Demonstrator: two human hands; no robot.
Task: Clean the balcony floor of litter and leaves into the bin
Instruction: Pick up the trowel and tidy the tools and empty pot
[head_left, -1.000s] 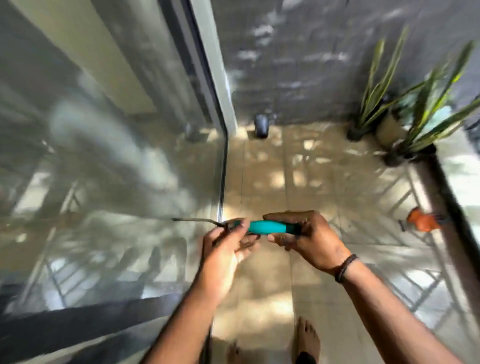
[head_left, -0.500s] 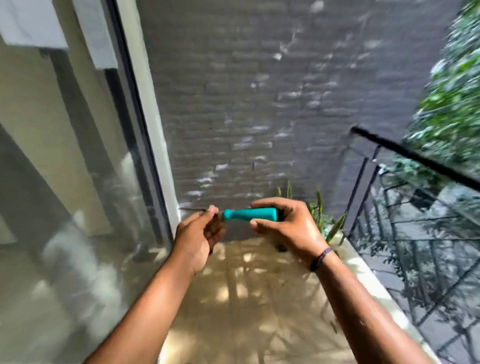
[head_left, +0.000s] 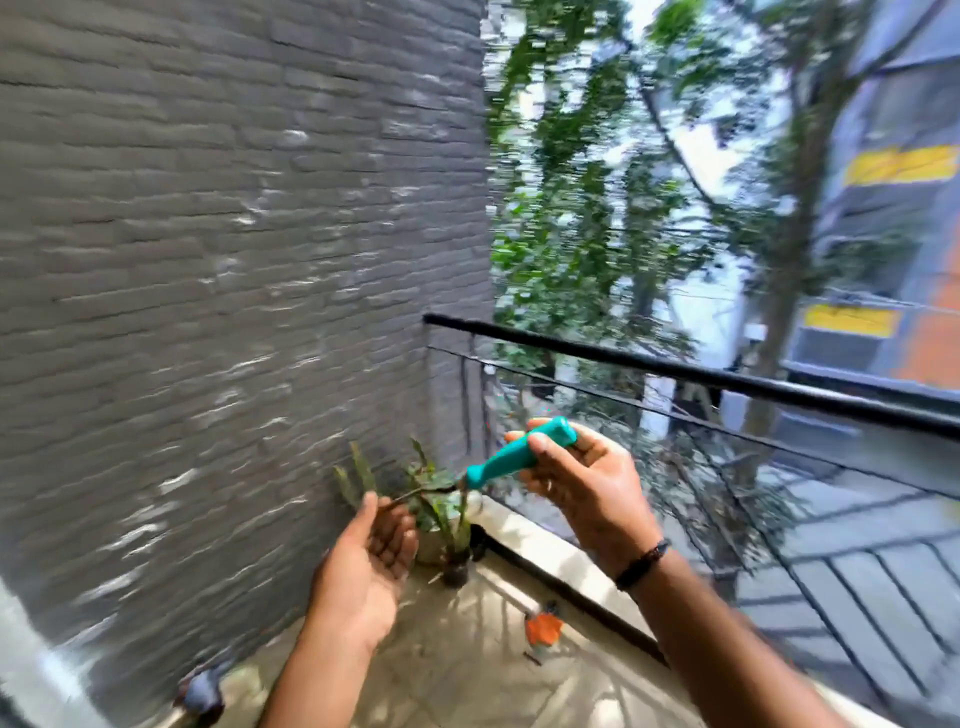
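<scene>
My right hand (head_left: 576, 478) grips the teal handle of a small garden tool (head_left: 511, 454) at chest height, its thin dark metal end (head_left: 421, 491) pointing left. My left hand (head_left: 371, 556) is held palm up with relaxed fingers just under that metal tip, near it but not gripping it. On the tiled balcony floor (head_left: 457, 670) below lies an orange piece of litter (head_left: 543, 626) beside a small dark twig (head_left: 532, 659). No bin is in view.
A grey brick wall (head_left: 234, 260) fills the left. Potted plants (head_left: 441, 519) stand in the corner against it. A black metal railing (head_left: 701, 379) on a pale kerb (head_left: 545, 551) bounds the right side. A small dark object (head_left: 205, 693) sits by the wall's foot.
The view has swung up and right, from the glass door to the railing and trees. My left hand has let go of the tool's metal end and opened. The tool now tilts up to the right.
</scene>
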